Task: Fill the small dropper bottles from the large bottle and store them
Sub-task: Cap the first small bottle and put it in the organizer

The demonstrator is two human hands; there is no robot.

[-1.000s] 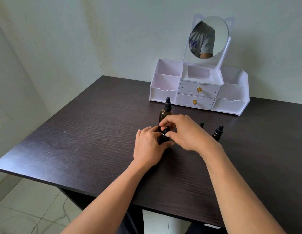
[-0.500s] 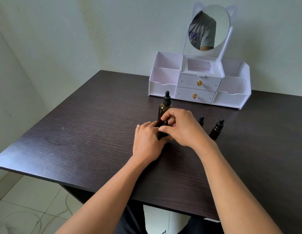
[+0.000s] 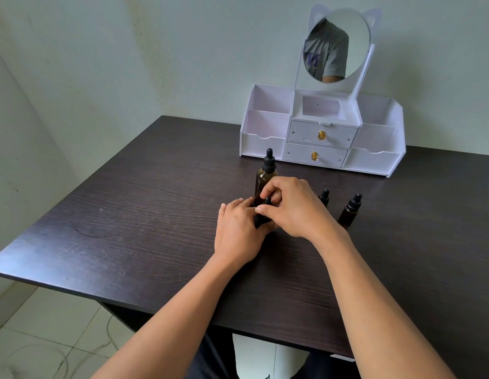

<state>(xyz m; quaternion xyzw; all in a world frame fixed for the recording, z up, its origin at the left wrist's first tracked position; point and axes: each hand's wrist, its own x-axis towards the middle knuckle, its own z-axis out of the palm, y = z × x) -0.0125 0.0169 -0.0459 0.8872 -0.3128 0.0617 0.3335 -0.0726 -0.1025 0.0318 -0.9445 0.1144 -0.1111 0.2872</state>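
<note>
Left hand grips small dropper bottle, upright at mid-table. Right hand pinches its cap. Large bottle just behind. 2nd small bottle and 3rd small bottle stand to the right.

The large bottle stands before the organizer, two small bottles at its right.

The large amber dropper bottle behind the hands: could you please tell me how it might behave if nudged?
The large amber dropper bottle stands tall and narrow on the table, so a high nudge would probably tip it. It looks like glass: likely rigid, breakable, fairly heavy. Being round, it might roll once down.
</note>
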